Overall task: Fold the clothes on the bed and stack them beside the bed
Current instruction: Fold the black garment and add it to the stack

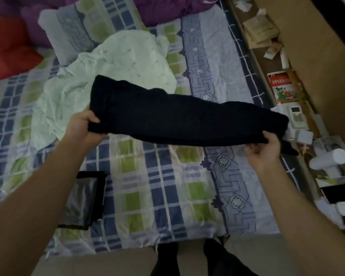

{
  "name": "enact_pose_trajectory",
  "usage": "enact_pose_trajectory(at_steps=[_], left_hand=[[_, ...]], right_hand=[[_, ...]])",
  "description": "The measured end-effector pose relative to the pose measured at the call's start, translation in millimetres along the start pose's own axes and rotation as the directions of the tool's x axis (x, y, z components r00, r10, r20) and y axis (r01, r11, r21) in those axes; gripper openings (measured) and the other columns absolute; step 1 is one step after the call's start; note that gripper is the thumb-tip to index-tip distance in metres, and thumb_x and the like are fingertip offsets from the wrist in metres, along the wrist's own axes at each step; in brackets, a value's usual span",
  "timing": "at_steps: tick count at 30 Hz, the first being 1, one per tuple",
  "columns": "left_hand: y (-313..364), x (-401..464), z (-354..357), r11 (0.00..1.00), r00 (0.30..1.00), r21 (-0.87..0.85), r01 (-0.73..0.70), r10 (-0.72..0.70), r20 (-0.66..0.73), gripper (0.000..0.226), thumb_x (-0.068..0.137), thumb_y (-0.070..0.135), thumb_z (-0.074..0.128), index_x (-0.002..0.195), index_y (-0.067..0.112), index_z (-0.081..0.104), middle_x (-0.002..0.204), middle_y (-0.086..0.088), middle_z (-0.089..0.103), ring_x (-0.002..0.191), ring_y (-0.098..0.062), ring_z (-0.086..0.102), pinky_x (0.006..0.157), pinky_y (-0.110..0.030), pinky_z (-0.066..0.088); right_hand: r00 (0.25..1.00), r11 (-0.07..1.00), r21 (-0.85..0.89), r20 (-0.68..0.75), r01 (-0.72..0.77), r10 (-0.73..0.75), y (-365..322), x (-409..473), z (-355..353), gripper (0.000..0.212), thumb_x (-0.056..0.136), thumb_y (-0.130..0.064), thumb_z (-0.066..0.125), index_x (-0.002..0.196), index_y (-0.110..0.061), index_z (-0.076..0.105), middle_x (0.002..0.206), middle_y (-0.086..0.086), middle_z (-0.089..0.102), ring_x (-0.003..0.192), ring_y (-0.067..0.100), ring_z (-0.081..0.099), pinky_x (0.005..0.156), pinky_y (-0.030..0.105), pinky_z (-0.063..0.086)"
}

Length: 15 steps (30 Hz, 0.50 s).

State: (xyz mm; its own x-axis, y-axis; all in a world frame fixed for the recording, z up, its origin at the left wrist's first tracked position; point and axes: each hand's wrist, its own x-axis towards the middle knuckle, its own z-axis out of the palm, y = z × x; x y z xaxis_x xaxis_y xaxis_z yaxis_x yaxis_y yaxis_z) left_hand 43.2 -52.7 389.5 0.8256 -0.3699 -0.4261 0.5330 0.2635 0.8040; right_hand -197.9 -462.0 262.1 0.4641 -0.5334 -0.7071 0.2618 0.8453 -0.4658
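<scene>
A dark navy garment (167,114), folded into a long band, hangs in the air above the bed (159,186). My left hand (84,124) grips its left end and my right hand (265,150) grips its right end, which reaches over the bed's right edge. Behind it a crumpled pale mint-white garment (112,66) lies loose on the checked sheet. Purple cloth (167,8) is bunched at the head of the bed, and a red cloth (6,48) lies at the far left.
A black-edged grey folded item (84,200) lies on the sheet near my left forearm. A cluttered shelf runs along the bed's right side with a red book (283,88), a white remote (296,114), a white cylinder (329,159) and papers. My dark-trousered legs (197,259) stand at the bed's foot.
</scene>
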Motion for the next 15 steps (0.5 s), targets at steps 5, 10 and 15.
enact_pose_trajectory(at_steps=[5, 10, 15], left_hand=[[-31, 54, -132, 0.971, 0.992, 0.217, 0.099, -0.079, -0.100, 0.088, 0.053, -0.008, 0.037, 0.128, 0.026, 0.069, 0.137, -0.010, 0.066, 0.115, -0.032, 0.068, 0.080, -0.038, 0.063], [-85, 101, -248, 0.892, 0.963, 0.380, 0.246, -0.181, -0.199, 0.099, 0.053, -0.015, 0.032, 0.146, 0.014, 0.051, 0.133, -0.013, 0.065, 0.102, -0.028, 0.072, 0.069, -0.033, 0.063], [-132, 123, -324, 0.881, 0.932, 0.353, 0.316, -0.218, -0.291, 0.091, 0.056, -0.019, 0.027, 0.132, 0.019, 0.061, 0.124, -0.012, 0.069, 0.105, -0.032, 0.070, 0.070, -0.035, 0.063]], right_hand=[[0.956, 0.946, -0.173, -0.149, -0.275, 0.251, 158, 50, -38, 0.017, 0.101, -0.012, 0.053, 0.115, -0.008, 0.061, 0.104, 0.010, 0.068, 0.090, 0.022, 0.066, 0.076, 0.038, 0.064], [0.894, 0.853, -0.305, -0.293, -0.424, 0.340, 298, 97, -83, 0.010, 0.105, -0.012, 0.051, 0.108, -0.006, 0.059, 0.095, 0.011, 0.061, 0.077, 0.022, 0.059, 0.072, 0.041, 0.058], [0.912, 0.860, -0.354, -0.317, -0.368, 0.259, 359, 117, -111, 0.010, 0.103, -0.015, 0.055, 0.104, -0.009, 0.062, 0.101, 0.012, 0.067, 0.087, 0.025, 0.066, 0.066, 0.038, 0.065]])
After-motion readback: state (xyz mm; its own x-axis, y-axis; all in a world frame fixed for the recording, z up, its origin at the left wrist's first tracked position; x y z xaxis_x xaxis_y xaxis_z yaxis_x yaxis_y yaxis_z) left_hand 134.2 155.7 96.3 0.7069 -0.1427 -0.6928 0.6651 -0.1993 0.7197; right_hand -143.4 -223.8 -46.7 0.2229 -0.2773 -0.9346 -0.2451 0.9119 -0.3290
